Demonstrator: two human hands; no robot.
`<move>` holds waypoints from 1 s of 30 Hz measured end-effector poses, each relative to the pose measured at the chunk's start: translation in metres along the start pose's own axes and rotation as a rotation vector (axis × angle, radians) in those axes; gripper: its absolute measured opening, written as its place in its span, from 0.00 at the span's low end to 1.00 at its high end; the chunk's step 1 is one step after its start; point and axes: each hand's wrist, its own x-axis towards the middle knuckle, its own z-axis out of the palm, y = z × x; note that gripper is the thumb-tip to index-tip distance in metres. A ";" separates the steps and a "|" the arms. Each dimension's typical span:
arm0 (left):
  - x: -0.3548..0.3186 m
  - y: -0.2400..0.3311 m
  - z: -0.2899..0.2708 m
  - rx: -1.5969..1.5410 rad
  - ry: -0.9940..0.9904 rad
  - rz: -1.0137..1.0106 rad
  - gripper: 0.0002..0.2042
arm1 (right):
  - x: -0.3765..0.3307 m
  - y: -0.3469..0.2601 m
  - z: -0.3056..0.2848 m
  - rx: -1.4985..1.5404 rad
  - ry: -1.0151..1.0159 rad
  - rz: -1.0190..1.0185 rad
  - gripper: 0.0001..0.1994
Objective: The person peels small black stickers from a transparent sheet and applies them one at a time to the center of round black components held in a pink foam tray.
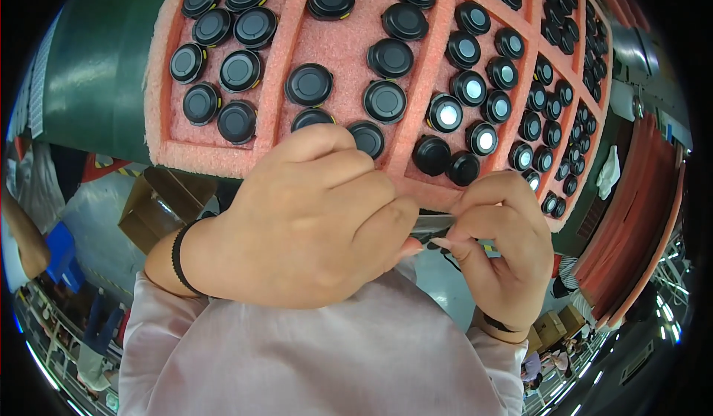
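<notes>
Curls fingers of left hand (312,223) at centre and right hand (509,245) right of centre, cannot tell if gripping; could jostle black discs (309,84) in pink tray (204,157) by dipping knuckles.

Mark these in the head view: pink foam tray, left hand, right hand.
Pink foam tray (204,159): head view, near rim, left of the hands.
Left hand (312,212): head view, back of the hand.
Right hand (511,249): head view, middle of the hand.
</notes>
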 end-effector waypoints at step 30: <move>0.013 -0.013 0.028 0.123 0.047 -0.007 0.06 | 0.061 0.024 -0.009 -0.076 -0.015 0.259 0.06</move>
